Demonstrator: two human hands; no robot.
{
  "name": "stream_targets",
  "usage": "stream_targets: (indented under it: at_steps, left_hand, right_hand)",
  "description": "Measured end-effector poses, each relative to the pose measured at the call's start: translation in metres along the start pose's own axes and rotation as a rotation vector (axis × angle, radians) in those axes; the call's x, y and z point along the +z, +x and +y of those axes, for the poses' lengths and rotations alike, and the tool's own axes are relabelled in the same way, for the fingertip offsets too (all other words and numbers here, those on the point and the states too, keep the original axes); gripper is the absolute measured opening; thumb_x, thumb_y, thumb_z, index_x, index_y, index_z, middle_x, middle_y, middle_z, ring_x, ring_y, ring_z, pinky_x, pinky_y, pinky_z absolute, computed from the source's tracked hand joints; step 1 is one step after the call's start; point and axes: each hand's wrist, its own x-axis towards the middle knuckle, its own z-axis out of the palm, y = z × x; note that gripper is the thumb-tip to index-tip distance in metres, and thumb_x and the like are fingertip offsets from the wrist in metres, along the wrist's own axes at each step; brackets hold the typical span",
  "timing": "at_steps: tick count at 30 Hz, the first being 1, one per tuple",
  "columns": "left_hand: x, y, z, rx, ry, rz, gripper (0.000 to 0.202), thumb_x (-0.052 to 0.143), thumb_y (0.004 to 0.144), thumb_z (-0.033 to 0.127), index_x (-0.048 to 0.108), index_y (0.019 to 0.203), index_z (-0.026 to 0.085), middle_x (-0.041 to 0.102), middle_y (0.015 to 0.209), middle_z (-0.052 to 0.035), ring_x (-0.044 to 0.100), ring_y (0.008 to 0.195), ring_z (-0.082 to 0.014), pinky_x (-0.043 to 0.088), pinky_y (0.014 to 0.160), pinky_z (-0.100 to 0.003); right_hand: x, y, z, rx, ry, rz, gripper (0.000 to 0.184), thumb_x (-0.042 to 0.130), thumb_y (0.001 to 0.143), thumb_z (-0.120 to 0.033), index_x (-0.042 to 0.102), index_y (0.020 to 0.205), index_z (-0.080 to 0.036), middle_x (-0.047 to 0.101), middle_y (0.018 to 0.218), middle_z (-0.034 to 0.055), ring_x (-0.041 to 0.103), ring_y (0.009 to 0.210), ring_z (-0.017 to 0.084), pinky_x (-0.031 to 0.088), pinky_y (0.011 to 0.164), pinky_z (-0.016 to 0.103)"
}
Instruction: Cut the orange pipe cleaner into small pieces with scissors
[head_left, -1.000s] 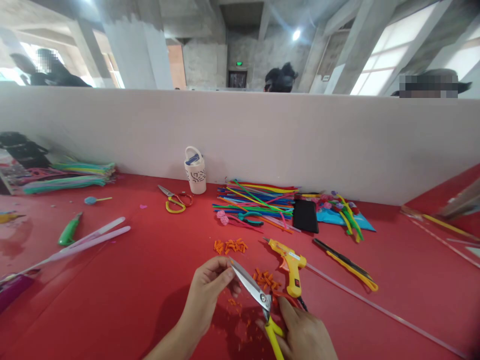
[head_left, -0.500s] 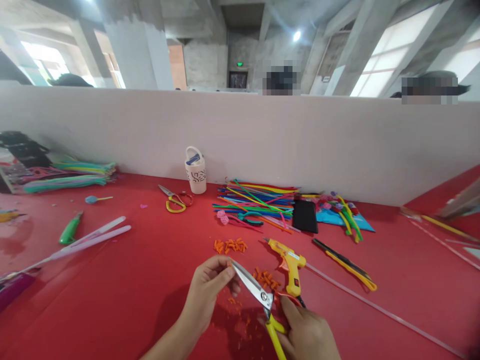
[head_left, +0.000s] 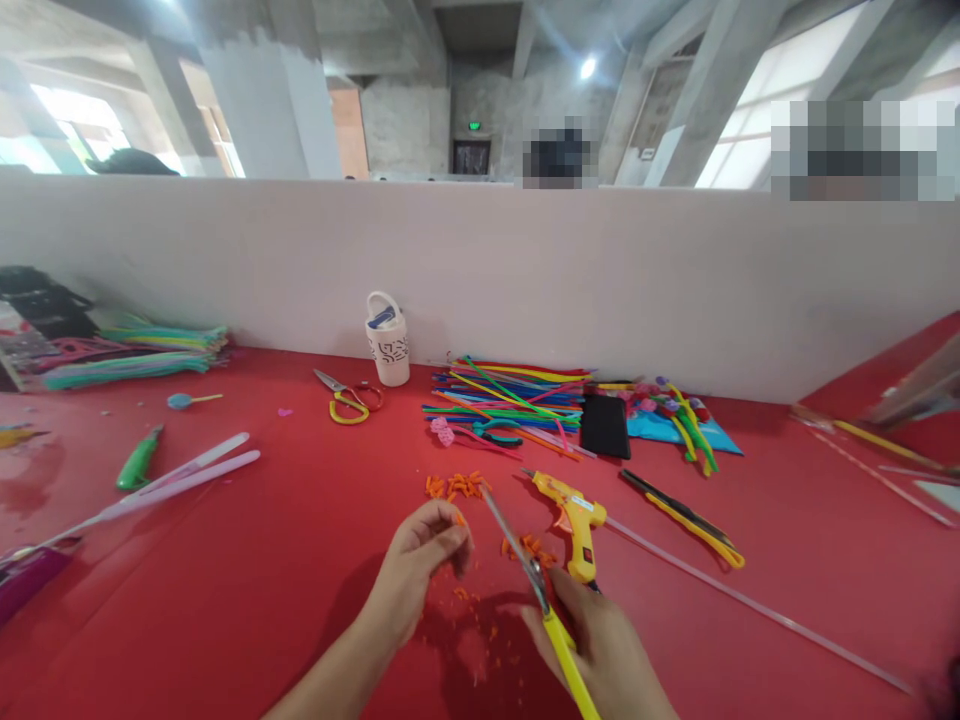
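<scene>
My right hand (head_left: 600,650) grips yellow-handled scissors (head_left: 529,575), whose closed blades point up and away over the red table. My left hand (head_left: 424,560) is pinched shut on a small orange piece (head_left: 459,518) just left of the blades. Tiny orange crumbs (head_left: 472,610) lie on the red cloth beneath both hands. Two small heaps of cut orange pieces lie close by, one (head_left: 454,486) beyond my left hand, one (head_left: 534,548) beside the blades. A yellow glue gun (head_left: 571,512) lies just right of the scissors.
A pile of coloured pipe cleaners (head_left: 510,400), a black phone (head_left: 604,427), a white cup (head_left: 388,345), spare scissors (head_left: 343,398) and a yellow-black cutter (head_left: 682,518) lie farther back. Green tool (head_left: 139,462) and pale sticks (head_left: 180,480) lie left. A white partition (head_left: 525,270) closes the back.
The scissors have swung away from my left hand's fingers, their blades now more upright and closed. My left hand has drawn slightly left, still pinching the orange piece.
</scene>
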Motion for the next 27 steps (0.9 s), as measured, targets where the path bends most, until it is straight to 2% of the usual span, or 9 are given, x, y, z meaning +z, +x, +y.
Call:
stream_targets:
  at_steps: [3, 5, 10, 14, 20, 27]
  left_hand:
    - [0.004, -0.003, -0.008, -0.168, 0.088, -0.207, 0.015, 0.062, 0.066, 0.026, 0.052, 0.067, 0.015, 0.058, 0.052, 0.0008, 0.052, 0.042, -0.0093, 0.040, 0.044, -0.021]
    - [0.006, -0.005, -0.013, -0.263, 0.126, -0.315, 0.015, 0.062, 0.067, 0.027, 0.054, 0.068, 0.014, 0.059, 0.055, -0.0006, 0.054, 0.041, -0.0097, 0.040, 0.043, -0.020]
    - [0.006, -0.010, -0.014, -0.365, 0.203, -0.438, 0.015, 0.061, 0.067, 0.026, 0.057, 0.067, 0.012, 0.059, 0.056, -0.0010, 0.054, 0.042, -0.0082, 0.040, 0.043, -0.019]
    - [0.007, -0.011, -0.013, -0.401, 0.261, -0.450, 0.013, 0.061, 0.066, 0.024, 0.057, 0.066, 0.012, 0.059, 0.056, -0.0004, 0.053, 0.041, -0.0079, 0.040, 0.044, -0.019]
    - [0.010, -0.010, -0.019, -0.300, 0.303, -0.326, 0.005, 0.061, 0.062, 0.016, 0.057, 0.065, 0.014, 0.057, 0.048, 0.0029, 0.050, 0.041, -0.0083, 0.041, 0.046, -0.020]
    - [0.015, -0.011, -0.026, -0.261, 0.330, -0.239, 0.004, 0.054, 0.061, 0.012, 0.056, 0.059, 0.015, 0.055, 0.045, 0.0032, 0.051, 0.040, -0.0099, 0.041, 0.044, -0.021]
  right_hand:
    - [-0.001, 0.003, -0.007, 0.096, 0.380, 0.009, 0.014, 0.046, 0.073, -0.032, 0.047, 0.069, -0.019, 0.049, 0.059, -0.0015, 0.045, 0.053, 0.012, 0.036, 0.049, 0.021]
    - [-0.001, 0.004, -0.010, 0.120, 0.475, -0.026, 0.017, 0.044, 0.075, -0.034, 0.049, 0.077, -0.018, 0.048, 0.058, -0.0026, 0.045, 0.051, 0.011, 0.038, 0.048, 0.022]
    - [0.003, 0.003, -0.010, 0.167, 0.688, -0.170, 0.022, 0.047, 0.072, -0.040, 0.048, 0.071, -0.018, 0.041, 0.050, -0.0068, 0.037, 0.041, 0.008, 0.034, 0.041, 0.019]
    - [0.009, 0.002, -0.007, 0.207, 0.670, -0.182, 0.023, 0.048, 0.071, -0.041, 0.044, 0.065, -0.019, 0.038, 0.045, -0.0083, 0.032, 0.035, 0.006, 0.028, 0.035, 0.017]
    - [0.016, 0.003, -0.002, 0.228, 0.589, -0.074, 0.020, 0.051, 0.068, -0.036, 0.040, 0.060, -0.021, 0.030, 0.042, -0.0097, 0.028, 0.033, 0.005, 0.025, 0.032, 0.017]
    - [0.018, 0.002, -0.006, 0.232, 0.520, 0.045, 0.018, 0.049, 0.068, -0.032, 0.039, 0.060, -0.021, 0.031, 0.043, -0.0086, 0.029, 0.037, 0.006, 0.026, 0.034, 0.018]
